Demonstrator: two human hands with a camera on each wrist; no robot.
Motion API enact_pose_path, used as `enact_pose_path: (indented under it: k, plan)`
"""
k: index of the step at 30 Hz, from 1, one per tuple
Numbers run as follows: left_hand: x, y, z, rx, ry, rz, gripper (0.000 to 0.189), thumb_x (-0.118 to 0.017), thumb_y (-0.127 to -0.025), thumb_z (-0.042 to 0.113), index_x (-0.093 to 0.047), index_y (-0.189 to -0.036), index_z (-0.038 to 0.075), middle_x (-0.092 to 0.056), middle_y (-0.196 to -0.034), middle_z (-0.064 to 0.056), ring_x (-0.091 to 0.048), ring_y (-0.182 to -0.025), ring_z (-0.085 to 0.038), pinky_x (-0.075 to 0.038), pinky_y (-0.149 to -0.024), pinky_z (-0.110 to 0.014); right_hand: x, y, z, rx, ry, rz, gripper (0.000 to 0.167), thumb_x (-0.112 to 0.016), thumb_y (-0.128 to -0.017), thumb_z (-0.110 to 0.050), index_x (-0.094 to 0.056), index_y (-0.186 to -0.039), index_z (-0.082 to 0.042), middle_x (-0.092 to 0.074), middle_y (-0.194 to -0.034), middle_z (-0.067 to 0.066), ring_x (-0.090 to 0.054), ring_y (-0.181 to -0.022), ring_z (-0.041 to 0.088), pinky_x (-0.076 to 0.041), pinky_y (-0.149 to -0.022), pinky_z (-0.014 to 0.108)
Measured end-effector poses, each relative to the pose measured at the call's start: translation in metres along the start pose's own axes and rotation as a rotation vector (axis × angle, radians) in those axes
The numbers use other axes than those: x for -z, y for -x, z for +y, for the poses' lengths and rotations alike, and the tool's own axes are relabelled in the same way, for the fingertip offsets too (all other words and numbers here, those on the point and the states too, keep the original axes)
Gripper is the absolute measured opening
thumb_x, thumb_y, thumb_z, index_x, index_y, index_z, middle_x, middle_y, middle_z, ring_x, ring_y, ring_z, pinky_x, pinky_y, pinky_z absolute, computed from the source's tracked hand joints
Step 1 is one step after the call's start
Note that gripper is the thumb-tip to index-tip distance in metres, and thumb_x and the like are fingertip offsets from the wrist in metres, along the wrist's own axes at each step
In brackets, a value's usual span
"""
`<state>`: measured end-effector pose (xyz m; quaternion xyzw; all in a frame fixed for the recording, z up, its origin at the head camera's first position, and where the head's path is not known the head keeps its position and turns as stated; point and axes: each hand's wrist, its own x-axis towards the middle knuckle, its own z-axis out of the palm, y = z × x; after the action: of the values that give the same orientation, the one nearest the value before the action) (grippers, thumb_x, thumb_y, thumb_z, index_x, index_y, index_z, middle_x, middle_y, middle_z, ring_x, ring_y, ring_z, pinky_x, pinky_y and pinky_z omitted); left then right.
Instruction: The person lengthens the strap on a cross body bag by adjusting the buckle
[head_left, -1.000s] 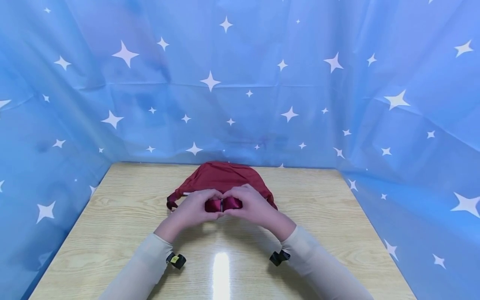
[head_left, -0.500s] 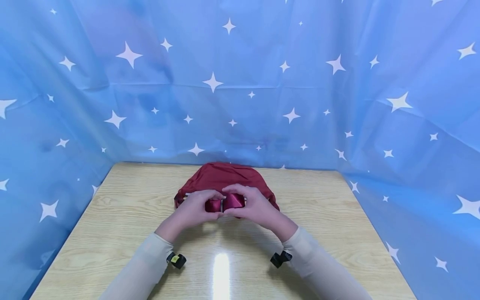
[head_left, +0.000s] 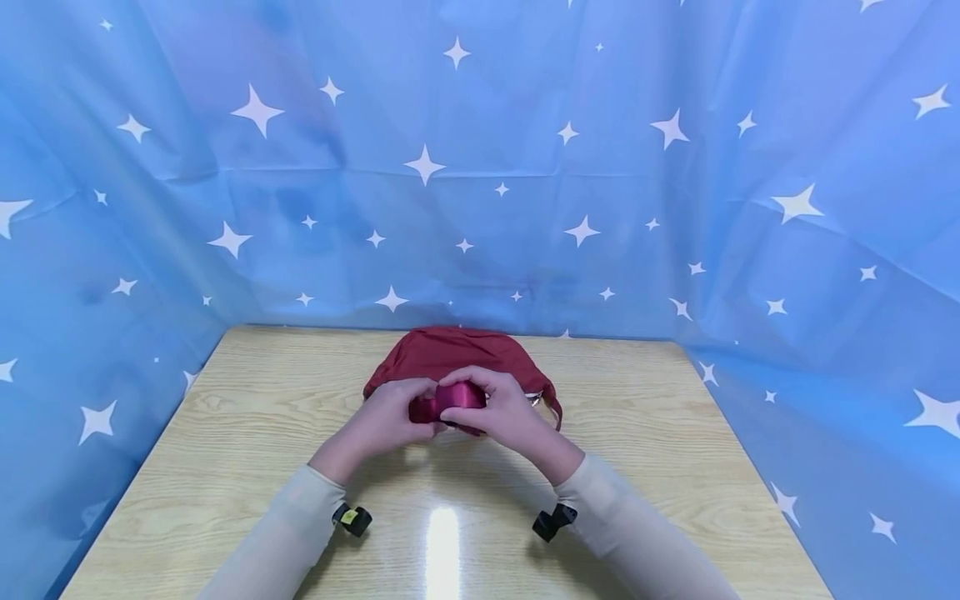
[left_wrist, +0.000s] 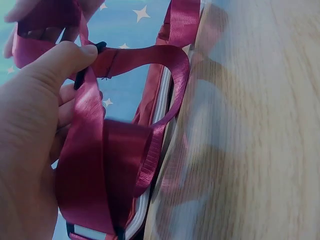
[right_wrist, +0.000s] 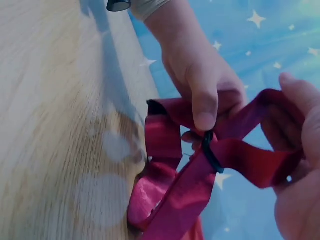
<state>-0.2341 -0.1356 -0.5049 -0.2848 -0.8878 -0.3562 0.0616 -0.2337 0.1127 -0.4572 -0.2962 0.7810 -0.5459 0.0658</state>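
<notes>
My left hand [head_left: 386, 414] pinches a wine-red webbing strap [left_wrist: 85, 165] with the thumb right at a black slider buckle [right_wrist: 212, 152]. In the right wrist view, my right hand [right_wrist: 300, 170] curls round a loop of the same strap that passes out of the buckle. From the head view the right hand [head_left: 510, 412] is close against the left, the strap loop bulging between its thumb and fingers. Behind both hands lies the dark red fabric bag [head_left: 457, 350] that the strap belongs to. More strap hangs in a curve below the left hand.
A pale zip [left_wrist: 159, 107] runs along the bag's edge in the left wrist view. A second black buckle [left_wrist: 95, 232] sits lower on the strap. The wood-grain table [head_left: 637, 467] meets a blue star-patterned curtain [head_left: 495, 208] at the back and sides.
The loop in the right hand has bulged up and left over the buckle in the head view. The bag's left end has shifted right, and a strap now shows at its right end.
</notes>
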Motion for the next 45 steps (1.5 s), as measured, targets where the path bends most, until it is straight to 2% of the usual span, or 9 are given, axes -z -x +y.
enact_pose_path:
  k: [4, 9, 14, 17, 23, 27, 31, 39, 45]
  plan:
    - [0.000, -0.001, 0.000, -0.001, 0.013, 0.002, 0.036, -0.094, -0.087, 0.024, -0.073, -0.116, 0.021, -0.070, -0.104, 0.014, -0.062, -0.091, -0.010, -0.054, -0.079, -0.033, 0.003, 0.002, 0.003, 0.013, -0.021, -0.027, 0.049, -0.091, -0.095, -0.018, -0.074, -0.140, -0.023, -0.073, -0.134, -0.001, -0.071, -0.109, 0.029, -0.065, -0.080, 0.042]
    - [-0.001, -0.002, -0.003, 0.017, 0.061, 0.004, 0.041, -0.094, -0.087, 0.023, -0.076, -0.123, 0.018, -0.073, -0.107, 0.011, -0.066, -0.094, -0.009, -0.058, -0.084, -0.034, 0.015, 0.009, 0.012, 0.075, 0.033, -0.024, 0.062, -0.084, -0.100, -0.012, -0.059, -0.157, -0.019, -0.070, -0.142, 0.002, -0.067, -0.126, 0.027, -0.058, -0.101, 0.049]
    - [-0.001, -0.002, -0.003, 0.035, 0.088, -0.001, 0.043, -0.096, -0.088, 0.025, -0.076, -0.126, 0.022, -0.073, -0.108, 0.014, -0.068, -0.098, -0.006, -0.060, -0.089, -0.036, 0.031, 0.023, 0.032, 0.095, 0.001, 0.030, 0.039, -0.053, -0.116, -0.012, -0.058, -0.154, -0.005, -0.070, -0.142, 0.011, -0.064, -0.133, 0.031, -0.052, -0.112, 0.044]
    - [-0.001, -0.001, -0.003, 0.040, 0.087, 0.000, 0.044, -0.096, -0.088, 0.025, -0.076, -0.127, 0.021, -0.073, -0.108, 0.014, -0.068, -0.099, -0.006, -0.060, -0.090, -0.037, 0.039, 0.033, 0.049, 0.071, 0.021, 0.079, 0.037, -0.040, -0.121, -0.016, -0.061, -0.148, 0.000, -0.071, -0.140, 0.015, -0.066, -0.131, 0.034, -0.052, -0.113, 0.042]
    - [0.000, 0.001, -0.004, 0.050, 0.092, -0.004, 0.045, -0.096, -0.088, 0.026, -0.076, -0.128, 0.021, -0.074, -0.109, 0.014, -0.068, -0.100, -0.006, -0.060, -0.089, -0.037, 0.045, 0.048, 0.075, -0.013, 0.368, 0.092, 0.031, -0.071, -0.110, -0.014, -0.070, -0.139, -0.006, -0.074, -0.132, 0.007, -0.071, -0.114, 0.025, -0.061, -0.098, 0.047]
    - [0.001, 0.002, -0.004, 0.065, 0.100, -0.003, 0.045, -0.096, -0.089, 0.026, -0.076, -0.128, 0.022, -0.074, -0.111, 0.013, -0.068, -0.101, -0.007, -0.060, -0.090, -0.037, 0.044, 0.051, 0.084, 0.002, 0.526, 0.047, 0.035, -0.078, -0.105, -0.017, -0.071, -0.139, -0.009, -0.077, -0.121, 0.003, -0.074, -0.105, 0.018, -0.061, -0.092, 0.045]
    - [0.001, 0.003, -0.005, 0.073, 0.101, 0.002, 0.044, -0.096, -0.089, 0.027, -0.076, -0.128, 0.023, -0.073, -0.110, 0.014, -0.068, -0.101, -0.007, -0.061, -0.090, -0.038, 0.043, 0.049, 0.087, 0.012, 0.558, 0.061, 0.031, -0.082, -0.102, -0.014, -0.076, -0.132, -0.009, -0.078, -0.107, -0.001, -0.072, -0.093, 0.015, -0.061, -0.085, 0.041]
    - [0.003, 0.003, -0.012, 0.109, 0.096, 0.011, 0.043, -0.096, -0.089, 0.027, -0.076, -0.127, 0.024, -0.072, -0.104, 0.015, -0.067, -0.097, -0.007, -0.058, -0.085, -0.035, 0.055, 0.051, 0.085, 0.044, 0.601, 0.080, 0.021, -0.082, -0.101, -0.007, -0.084, -0.120, -0.013, -0.080, -0.114, 0.001, -0.074, -0.108, 0.021, -0.061, -0.095, 0.047]
    - [0.007, 0.003, -0.017, 0.095, 0.128, 0.046, 0.035, -0.096, -0.085, 0.017, -0.075, -0.112, 0.021, -0.071, -0.098, 0.010, -0.065, -0.089, -0.012, -0.057, -0.078, -0.033, 0.072, 0.056, 0.089, 0.136, 0.834, 0.088, 0.022, -0.087, -0.094, -0.002, -0.083, -0.112, -0.013, -0.075, -0.102, 0.001, -0.073, -0.091, 0.024, -0.062, -0.083, 0.046]
